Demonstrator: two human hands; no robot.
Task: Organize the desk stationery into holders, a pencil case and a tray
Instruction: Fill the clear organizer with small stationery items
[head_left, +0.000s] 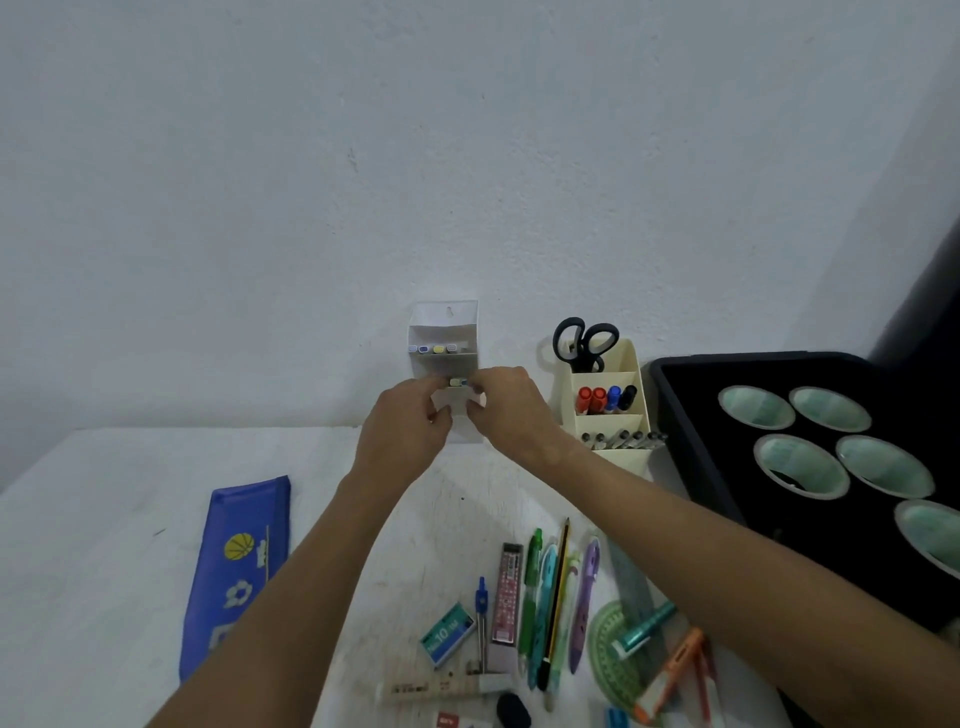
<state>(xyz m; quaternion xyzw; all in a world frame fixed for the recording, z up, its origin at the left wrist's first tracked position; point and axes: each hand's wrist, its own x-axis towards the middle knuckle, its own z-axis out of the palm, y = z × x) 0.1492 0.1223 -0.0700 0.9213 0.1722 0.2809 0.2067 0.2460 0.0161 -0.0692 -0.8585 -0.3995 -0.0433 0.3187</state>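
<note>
Both hands are raised to the white tiered holder (443, 332) that stands against the wall at the back of the tabletop (104, 519). The left hand (402, 421) and the right hand (506, 405) meet at its lower tier, and between their fingertips sits a small highlighter (458, 382), its pale green and blue end showing; each grip is pinched together on it, the left from one side and the right from the other. Just above the grips, four more highlighters (432, 349) stand in a row in the holder's upper tier. To the right of the right grip stands a cream desk organizer (631, 364) with black scissors (584, 343) in its rear slot, red, blue and black markers (605, 399) in the middle one and grey pens (623, 440) in front. Further right lies a black tray (691, 441) holding pale green cups (756, 408). Below and left of the left grip a blue pencil case (239, 571) lies flat, and nearer the person than both grips lie loose pens and pencils (553, 597), a staple box (447, 634), a green protractor (608, 654) and a black eraser (513, 711).
</note>
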